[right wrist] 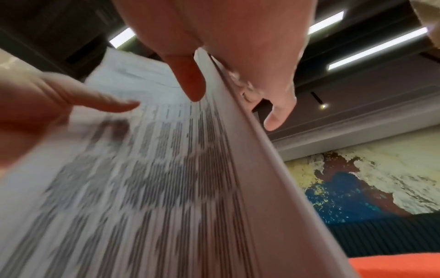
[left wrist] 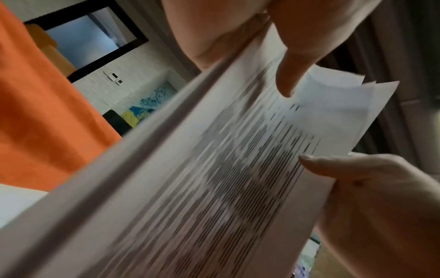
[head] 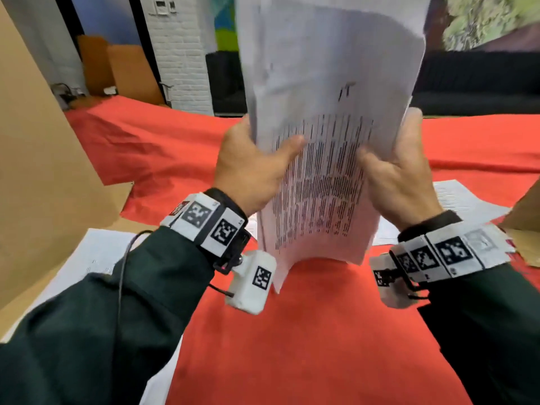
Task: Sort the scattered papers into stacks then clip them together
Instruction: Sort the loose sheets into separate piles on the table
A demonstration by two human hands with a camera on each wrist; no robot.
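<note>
A thick stack of printed white papers (head: pixel 324 135) stands upright above the red tablecloth (head: pixel 292 331), its lower edge lifted off the cloth and bowed. My left hand (head: pixel 257 165) grips the stack's left edge, thumb across the printed front. My right hand (head: pixel 400 168) grips the right edge the same way, fingers behind. In the left wrist view the paper stack (left wrist: pixel 214 178) runs diagonally with both thumbs on it. The right wrist view shows the stack (right wrist: pixel 154 178) from below, my thumb on its face. All views are motion-blurred.
Loose sheets (head: pixel 96 258) lie on the table at the left, and more papers (head: pixel 467 203) lie at the right. Brown cardboard (head: pixel 38 159) stands at the left, another piece (head: pixel 526 226) at the right edge. A white brick pillar (head: pixel 181 54) and dark sofa (head: pixel 479 83) stand behind.
</note>
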